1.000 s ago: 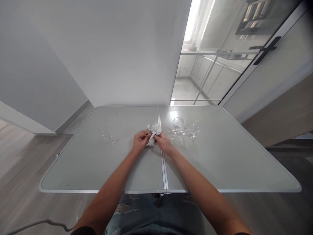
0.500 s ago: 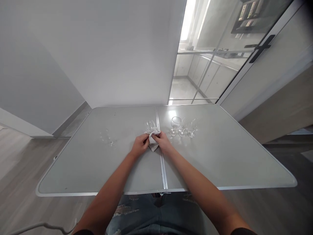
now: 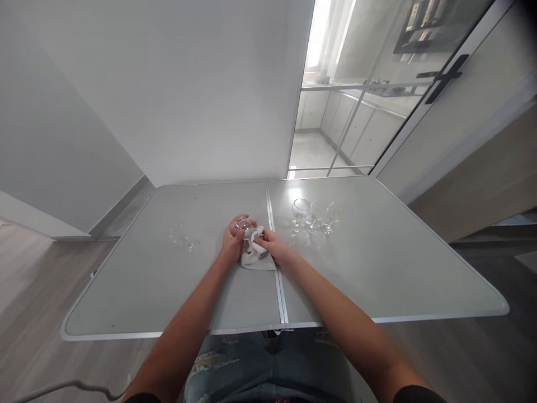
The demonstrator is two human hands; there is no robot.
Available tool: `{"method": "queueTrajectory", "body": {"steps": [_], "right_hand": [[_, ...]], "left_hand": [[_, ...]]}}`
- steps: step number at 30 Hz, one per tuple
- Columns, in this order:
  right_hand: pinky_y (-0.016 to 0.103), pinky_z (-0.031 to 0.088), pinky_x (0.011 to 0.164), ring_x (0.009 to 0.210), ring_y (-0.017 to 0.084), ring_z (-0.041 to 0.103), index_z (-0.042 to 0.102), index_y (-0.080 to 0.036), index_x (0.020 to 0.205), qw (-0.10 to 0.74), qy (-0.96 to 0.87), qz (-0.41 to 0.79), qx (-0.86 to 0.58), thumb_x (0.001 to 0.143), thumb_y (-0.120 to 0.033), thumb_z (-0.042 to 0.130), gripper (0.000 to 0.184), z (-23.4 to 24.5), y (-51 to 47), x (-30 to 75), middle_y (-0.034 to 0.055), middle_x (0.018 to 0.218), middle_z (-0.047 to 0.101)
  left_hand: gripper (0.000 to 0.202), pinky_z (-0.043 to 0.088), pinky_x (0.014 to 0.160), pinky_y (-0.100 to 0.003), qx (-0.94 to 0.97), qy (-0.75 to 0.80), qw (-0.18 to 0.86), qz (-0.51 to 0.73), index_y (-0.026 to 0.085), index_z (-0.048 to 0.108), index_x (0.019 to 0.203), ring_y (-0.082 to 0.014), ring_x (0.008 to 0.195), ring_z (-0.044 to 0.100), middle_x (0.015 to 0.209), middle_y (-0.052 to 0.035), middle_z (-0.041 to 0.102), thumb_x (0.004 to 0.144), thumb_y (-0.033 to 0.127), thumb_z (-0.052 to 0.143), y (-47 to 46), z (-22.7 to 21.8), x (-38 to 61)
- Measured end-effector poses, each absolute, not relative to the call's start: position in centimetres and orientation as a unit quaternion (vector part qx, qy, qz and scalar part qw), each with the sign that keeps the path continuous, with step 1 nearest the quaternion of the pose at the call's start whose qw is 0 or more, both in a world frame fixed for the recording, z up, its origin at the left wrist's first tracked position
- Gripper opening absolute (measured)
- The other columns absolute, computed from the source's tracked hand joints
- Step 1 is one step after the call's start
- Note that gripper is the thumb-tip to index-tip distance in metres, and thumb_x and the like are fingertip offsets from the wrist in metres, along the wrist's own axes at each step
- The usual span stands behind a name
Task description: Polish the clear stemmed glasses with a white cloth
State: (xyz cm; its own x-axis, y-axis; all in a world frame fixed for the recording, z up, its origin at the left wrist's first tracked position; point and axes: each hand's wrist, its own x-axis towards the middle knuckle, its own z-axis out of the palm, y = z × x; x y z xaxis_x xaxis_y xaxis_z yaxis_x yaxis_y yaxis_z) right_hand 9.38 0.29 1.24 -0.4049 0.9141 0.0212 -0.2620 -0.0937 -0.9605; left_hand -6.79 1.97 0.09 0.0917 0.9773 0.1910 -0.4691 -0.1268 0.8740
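My left hand is wrapped round the bowl of a clear stemmed glass, which lies tilted with its bowl to the left. A white cloth bunches over the foot end of this glass and hides it. Pinching the cloth there is my right hand. To the right, a clear stemmed glass with a round bowl stands upright beside two slimmer stemmed glasses, one in the middle and one at the right end.
A grey folding table with a pale metal edge carries everything, and a metal seam crosses it. Faint transparent glassware lies at the left. Behind are a white wall and a glass door with a black handle.
My left hand has moved up onto the glass's bowl, and the glass has tipped over to the left. The cloth has dropped toward me and spread wider. The row of glasses stays put.
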Motion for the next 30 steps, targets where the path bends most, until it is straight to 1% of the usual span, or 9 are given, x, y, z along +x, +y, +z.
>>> {"method": "queueTrajectory", "body": {"steps": [3, 7, 10, 13, 18, 23, 25, 28, 30], "right_hand": [[0.031, 0.046, 0.074, 0.076, 0.020, 0.062, 0.059, -0.025, 0.118, 0.432, -0.656, 0.484, -0.386, 0.081, -0.034, 0.073, 0.040, 1.7, 0.6, 10.3, 0.0012, 0.086, 0.070], [0.031, 0.041, 0.074, 0.077, 0.021, 0.057, 0.060, -0.025, 0.111, 0.439, -0.713, 0.320, -0.443, 0.081, -0.026, 0.068, 0.030, 2.2, 0.8, 11.2, 0.0020, 0.086, 0.066], [0.028, 0.039, 0.066, 0.068, 0.016, 0.051, 0.060, -0.024, 0.097, 0.472, -0.670, 0.388, -0.421, 0.084, -0.036, 0.071, 0.022, 2.3, 0.8, 11.0, -0.0022, 0.076, 0.058], [0.025, 0.040, 0.065, 0.068, 0.014, 0.050, 0.058, -0.022, 0.086, 0.525, -0.564, 0.518, -0.372, 0.082, -0.044, 0.074, 0.027, 2.3, 1.0, 10.4, -0.0036, 0.074, 0.055], [0.027, 0.044, 0.064, 0.066, 0.014, 0.054, 0.060, -0.022, 0.089, 0.498, -0.408, 0.685, -0.341, 0.074, -0.054, 0.080, 0.040, 2.3, 1.2, 10.1, -0.0024, 0.074, 0.061], [0.028, 0.043, 0.070, 0.074, 0.015, 0.052, 0.059, -0.021, 0.075, 0.511, -0.593, 0.500, -0.370, 0.070, -0.038, 0.084, 0.031, 2.3, 1.0, 10.7, -0.0014, 0.079, 0.058], [0.028, 0.043, 0.071, 0.075, 0.015, 0.052, 0.061, -0.022, 0.086, 0.506, -0.631, 0.445, -0.385, 0.071, -0.033, 0.082, 0.027, 2.3, 0.9, 10.7, -0.0017, 0.082, 0.059], [0.030, 0.046, 0.075, 0.078, 0.017, 0.057, 0.062, -0.025, 0.109, 0.492, -0.623, 0.464, -0.393, 0.074, -0.033, 0.080, 0.041, 2.1, 0.9, 10.4, -0.0011, 0.088, 0.065], [0.031, 0.047, 0.078, 0.082, 0.018, 0.059, 0.066, -0.022, 0.103, 0.486, -0.605, 0.497, -0.388, 0.078, -0.040, 0.077, 0.032, 1.9, 1.0, 10.2, 0.0010, 0.090, 0.068]], "left_hand": [[0.064, 0.056, 0.093, -0.036, 0.433, 0.310, 0.575, 0.621, 0.019, 0.060, 0.125, -0.0236, 0.103, 0.072, 0.116, -0.0125, 0.073, 0.072, 0.040, 0.089, 1.8, 0.4, -6.9], [0.057, 0.053, 0.102, -0.040, 0.448, 0.289, 0.589, 0.607, 0.020, 0.061, 0.126, -0.0271, 0.118, 0.068, 0.133, -0.0160, 0.067, 0.076, 0.035, 0.086, 1.7, 0.9, -6.8], [0.058, 0.055, 0.101, -0.044, 0.446, 0.284, 0.592, 0.609, 0.020, 0.062, 0.126, -0.0300, 0.120, 0.068, 0.136, -0.0179, 0.066, 0.077, 0.036, 0.086, 1.7, 0.9, -6.8], [0.059, 0.055, 0.101, -0.045, 0.445, 0.280, 0.579, 0.624, 0.018, 0.064, 0.126, -0.0303, 0.116, 0.070, 0.132, -0.0181, 0.068, 0.075, 0.037, 0.088, 1.8, 0.7, -6.9], [0.061, 0.057, 0.100, -0.046, 0.446, 0.271, 0.567, 0.638, 0.018, 0.065, 0.126, -0.0306, 0.114, 0.071, 0.132, -0.0189, 0.068, 0.073, 0.037, 0.089, 1.8, 0.5, -6.8], [0.061, 0.054, 0.105, -0.047, 0.437, 0.270, 0.551, 0.658, 0.020, 0.065, 0.127, -0.0304, 0.118, 0.069, 0.133, -0.0175, 0.068, 0.073, 0.034, 0.090, 1.7, 0.8, -6.8], [0.063, 0.054, 0.105, -0.048, 0.441, 0.274, 0.547, 0.656, 0.021, 0.064, 0.128, -0.0307, 0.120, 0.068, 0.134, -0.0172, 0.068, 0.072, 0.033, 0.091, 1.6, 0.9, -6.9], [0.063, 0.055, 0.104, -0.048, 0.449, 0.280, 0.542, 0.653, 0.022, 0.065, 0.127, -0.0312, 0.120, 0.068, 0.135, -0.0167, 0.067, 0.072, 0.033, 0.091, 1.5, 1.0, -6.9], [0.062, 0.055, 0.104, -0.049, 0.452, 0.278, 0.543, 0.651, 0.022, 0.065, 0.127, -0.0313, 0.120, 0.068, 0.135, -0.0165, 0.067, 0.071, 0.033, 0.091, 1.5, 1.1, -6.8]]}}
